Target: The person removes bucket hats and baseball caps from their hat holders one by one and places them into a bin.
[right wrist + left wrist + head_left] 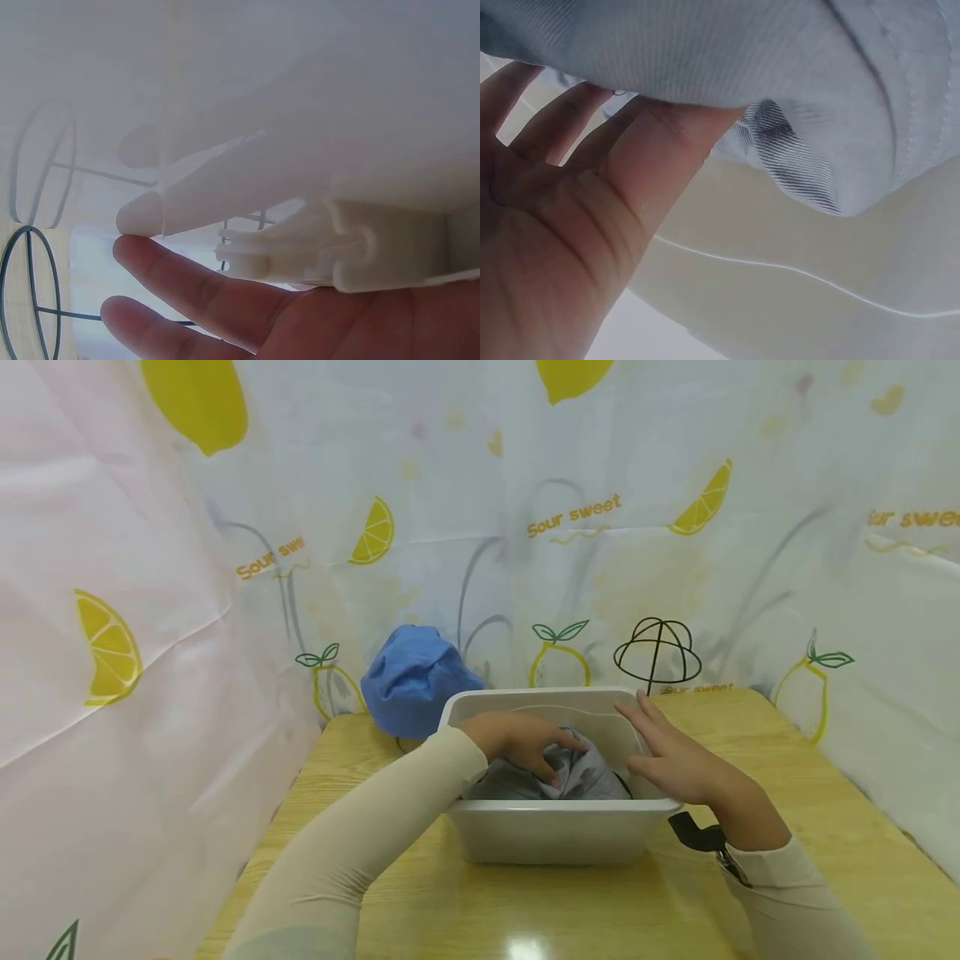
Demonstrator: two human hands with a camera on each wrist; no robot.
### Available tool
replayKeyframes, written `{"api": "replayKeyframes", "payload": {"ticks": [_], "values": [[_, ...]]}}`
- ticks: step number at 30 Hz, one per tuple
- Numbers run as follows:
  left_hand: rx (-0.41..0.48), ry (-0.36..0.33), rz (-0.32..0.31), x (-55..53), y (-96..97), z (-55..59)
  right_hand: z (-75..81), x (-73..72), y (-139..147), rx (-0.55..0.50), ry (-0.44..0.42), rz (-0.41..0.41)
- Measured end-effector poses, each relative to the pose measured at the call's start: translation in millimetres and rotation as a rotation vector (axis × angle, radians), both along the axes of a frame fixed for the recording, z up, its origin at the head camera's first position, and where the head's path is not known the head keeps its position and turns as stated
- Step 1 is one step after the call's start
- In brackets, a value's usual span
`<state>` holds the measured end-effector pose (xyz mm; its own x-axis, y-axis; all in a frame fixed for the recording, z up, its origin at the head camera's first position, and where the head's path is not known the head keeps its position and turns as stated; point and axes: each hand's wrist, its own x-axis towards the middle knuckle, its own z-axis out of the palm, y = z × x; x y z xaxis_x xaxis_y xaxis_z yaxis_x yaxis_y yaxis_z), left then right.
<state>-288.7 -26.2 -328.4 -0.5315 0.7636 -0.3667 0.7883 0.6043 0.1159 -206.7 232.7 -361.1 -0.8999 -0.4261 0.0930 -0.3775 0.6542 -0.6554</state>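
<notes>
A white plastic bin (555, 831) stands on the wooden table, with a rumpled grey cloth hat (588, 772) inside it. My left hand (525, 743) reaches over the bin's left side and grips the hat's fabric. In the left wrist view, the thumb (656, 161) lies against the ribbed grey cloth, and rows of stitching run along it; the fingertips are hidden behind the fabric. At the bin's right side is my right hand (678, 760), its fingers extended along the outer wall near the rim. The right wrist view shows these fingers (202, 292) beside the bin's moulded handle (390, 247).
Behind the bin at the left, a blue cloth hat (420, 681) sits on a stand. A bare black wire hat stand (657, 652) rises behind the bin's right corner. A lemon-print curtain (450, 460) encloses the table (780, 752) at the back and sides.
</notes>
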Motion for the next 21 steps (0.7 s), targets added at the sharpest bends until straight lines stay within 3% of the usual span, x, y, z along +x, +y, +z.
{"api": "replayKeyframes", "payload": {"ticks": [9,21], "values": [[-0.004,-0.026,0.009,0.4,5.1,1.2,3.8,4.2,2.5,0.005,0.015,-0.005],[-0.012,0.019,-0.017,2.1,-0.8,0.3,0.3,3.2,-1.7,-0.003,0.026,0.011]]}}
